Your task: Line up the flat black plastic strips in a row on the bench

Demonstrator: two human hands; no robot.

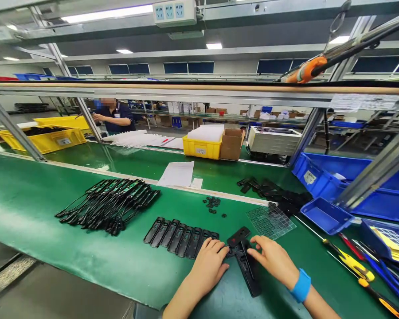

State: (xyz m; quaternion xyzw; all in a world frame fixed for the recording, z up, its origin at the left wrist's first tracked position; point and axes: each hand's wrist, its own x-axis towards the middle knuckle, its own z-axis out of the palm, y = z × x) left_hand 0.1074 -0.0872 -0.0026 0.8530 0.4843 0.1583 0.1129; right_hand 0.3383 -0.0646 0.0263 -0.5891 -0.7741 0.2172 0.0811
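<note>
My left hand (210,261) lies palm down with its fingers stretched over the right end of a row of black plastic casings (176,237). Its fingertips come close to a small pile of black plastic pieces (244,261), some lying across one another. On the other side of that pile is my right hand (274,259), wearing a blue wristband (301,285). Its thumb and forefinger are apart at the edge of the pieces; whether they touch one is unclear. Several small round black parts (213,203) lie beyond the row.
Black cabled units (113,201) are heaped at left. To the right lie a clear gridded sheet (271,221), a blue tray (326,215), screwdrivers (349,263) and more black parts (272,188). Yellow bins (201,148) stand behind. A person (115,116) works across the bench.
</note>
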